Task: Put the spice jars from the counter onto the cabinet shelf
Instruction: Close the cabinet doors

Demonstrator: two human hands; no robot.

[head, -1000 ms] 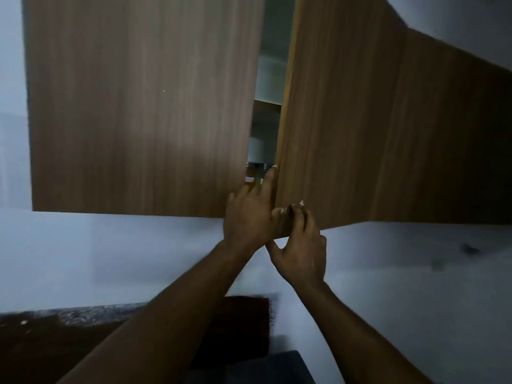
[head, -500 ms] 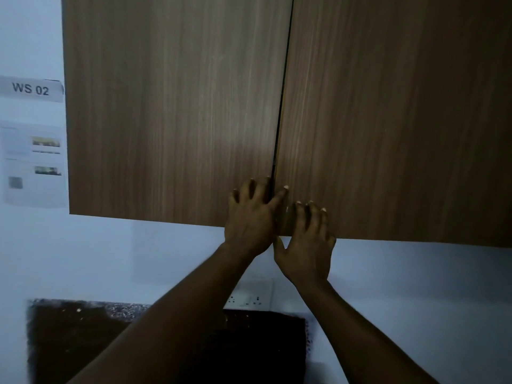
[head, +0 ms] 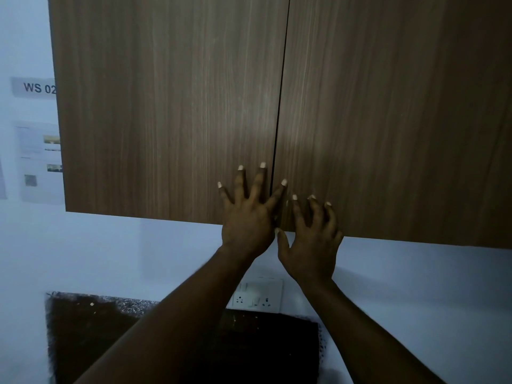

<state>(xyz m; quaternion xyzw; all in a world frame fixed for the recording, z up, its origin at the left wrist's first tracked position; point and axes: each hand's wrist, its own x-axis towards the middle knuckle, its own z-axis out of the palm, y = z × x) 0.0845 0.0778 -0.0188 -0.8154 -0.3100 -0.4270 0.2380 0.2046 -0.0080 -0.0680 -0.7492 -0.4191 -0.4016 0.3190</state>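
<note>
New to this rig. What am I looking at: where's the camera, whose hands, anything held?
There is no machine here. A person wears one wide-angle camera on the head, so every picture looks along their forearms. The left hand lies spread flat on the left cabinet door, its forefinger reaching across the seam. The right hand has bent fingers, with the tips on the right cabinet door near its lower edge. Both doors look closed. Neither hand holds anything, and no spice jars are in view. Below are a wall socket and a dark counter. A "WS 02" label hangs at left.
</note>
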